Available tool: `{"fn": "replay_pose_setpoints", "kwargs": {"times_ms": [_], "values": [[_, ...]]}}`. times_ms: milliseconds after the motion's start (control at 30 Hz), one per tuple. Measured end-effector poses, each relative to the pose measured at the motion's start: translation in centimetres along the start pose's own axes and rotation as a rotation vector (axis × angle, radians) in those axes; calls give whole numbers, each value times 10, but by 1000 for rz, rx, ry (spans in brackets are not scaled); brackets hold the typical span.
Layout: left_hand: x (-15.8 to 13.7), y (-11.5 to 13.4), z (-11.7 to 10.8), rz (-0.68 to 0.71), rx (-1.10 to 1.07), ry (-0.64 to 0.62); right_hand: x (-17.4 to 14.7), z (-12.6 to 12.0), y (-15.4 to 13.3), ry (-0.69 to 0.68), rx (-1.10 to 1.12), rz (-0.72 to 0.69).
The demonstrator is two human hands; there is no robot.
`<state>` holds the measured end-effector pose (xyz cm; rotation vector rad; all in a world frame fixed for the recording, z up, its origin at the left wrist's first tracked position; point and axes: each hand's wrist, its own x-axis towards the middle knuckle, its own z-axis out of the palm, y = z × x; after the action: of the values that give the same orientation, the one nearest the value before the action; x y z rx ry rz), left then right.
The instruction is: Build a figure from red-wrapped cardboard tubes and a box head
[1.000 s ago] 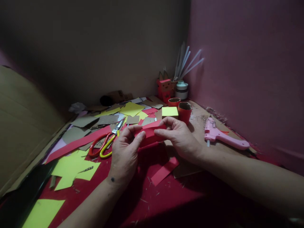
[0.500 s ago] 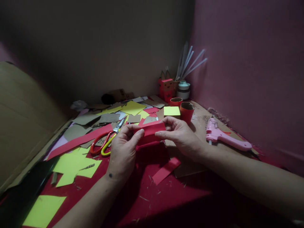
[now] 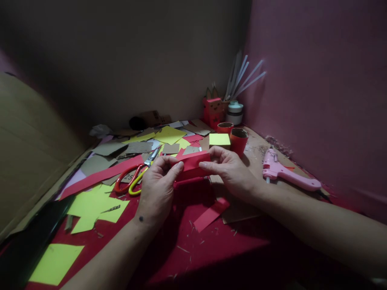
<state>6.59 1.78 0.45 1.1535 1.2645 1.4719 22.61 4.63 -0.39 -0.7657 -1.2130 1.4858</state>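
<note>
A folded piece of red paper (image 3: 192,165) is held up between both hands over the red tabletop. My left hand (image 3: 159,185) pinches its left end, thumb on the near face. At the right end, my right hand (image 3: 231,171) grips it between thumb and fingers. Scissors (image 3: 133,177) with red and yellow handles lie just left of my left hand. Below the hands a short red paper strip (image 3: 211,214) rests partly on a sheet of brown cardboard (image 3: 238,209). Beyond my right hand stands a small box with a yellow top (image 3: 219,139).
Yellow paper scraps (image 3: 90,207) and cardboard pieces cover the left side. A pink glue gun (image 3: 281,169) lies at right. Red-covered cardboard tubes (image 3: 238,143), a red box with a drawn face (image 3: 212,112), a lidded jar (image 3: 235,112) and glue sticks (image 3: 244,76) stand in the back corner.
Both hands keep hold of the red paper, which has tilted slightly. The camera view has shifted a little. Nothing was let go.
</note>
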Motion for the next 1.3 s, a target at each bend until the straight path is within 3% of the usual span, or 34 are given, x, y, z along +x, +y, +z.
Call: {"fn": "replay_pose_setpoints", "kwargs": {"times_ms": [400, 667, 1000, 1300], "values": [[0, -2, 5, -23, -5, -49, 0, 2, 2, 4, 32, -8], [2, -12, 5, -3, 192, 47, -4, 3, 5, 8, -73, -13], [2, 3, 0, -58, -97, 4, 2, -2, 4, -21, 119, 6], [-4, -3, 9, 25, 27, 12, 1, 2, 8, 46, 97, -55]]}}
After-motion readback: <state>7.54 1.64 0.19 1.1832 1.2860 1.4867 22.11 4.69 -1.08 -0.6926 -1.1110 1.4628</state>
